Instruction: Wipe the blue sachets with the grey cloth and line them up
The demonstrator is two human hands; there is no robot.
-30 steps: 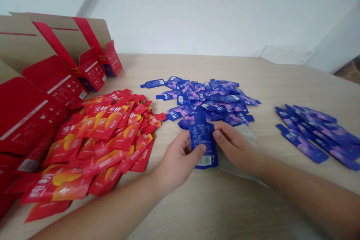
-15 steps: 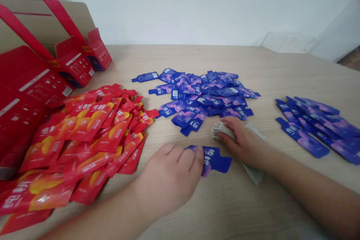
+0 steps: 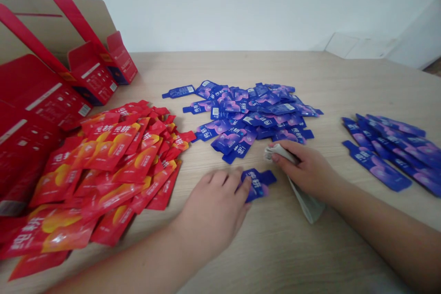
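My left hand [image 3: 220, 200] lies palm down on the table with its fingers spread. Its fingertips rest on the near-left end of a single blue-purple sachet [image 3: 257, 184], whose narrow neck points right. A folded white cloth [image 3: 306, 202] is pinched between the thumb and fingers of my right hand [image 3: 306, 165], just right of that sachet and apart from it. Part of the cloth hangs below the hand. Beyond both hands spreads a loose heap of blue sachets [image 3: 255, 110]. To the right, more blue sachets lie overlapped in a fanned pile [image 3: 396, 147].
A large heap of red-orange sachets [image 3: 113, 161] fills the left side. Behind it stand open red cartons [image 3: 89, 73] in front of a brown cardboard box [image 3: 82, 14] with red bands. A white wall [image 3: 241, 4] closes off the table's [image 3: 206, 66] far edge.
My left fingers have loosened and spread over the sachet, which has turned and shifted slightly up. My right hand keeps the cloth and has moved slightly right; the view has shifted a little.
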